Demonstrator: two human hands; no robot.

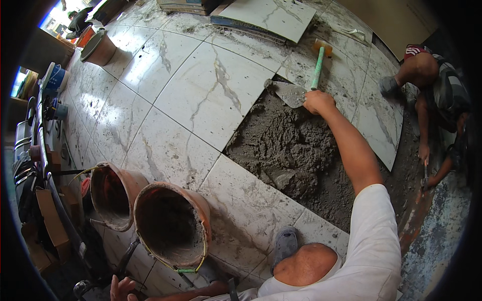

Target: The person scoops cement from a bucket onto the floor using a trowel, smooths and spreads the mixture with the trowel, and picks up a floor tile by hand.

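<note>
With my right arm stretched forward, my right hand (320,102) is closed around a trowel, whose handle is hidden in the fist. The trowel's blade (290,94) lies at the far corner of a bed of wet grey mortar (291,145), and a lump of mortar sits at its tip. Just beyond my fist is a mallet (318,65) with a green handle and a yellowish head, resting on the tiles. My left hand (122,289) is low at the lower left edge, fingers apart and partly cut off, near a mortar-stained bucket (173,226).
Marble-patterned tiles (211,90) border the mortar. Another bucket (118,193) stands on the left, with a third (98,48) farther back. Stacked tiles (266,17) lie at the far side. At right, a co-worker (447,90) crouches with a tool in hand. Clutter lines the left edge.
</note>
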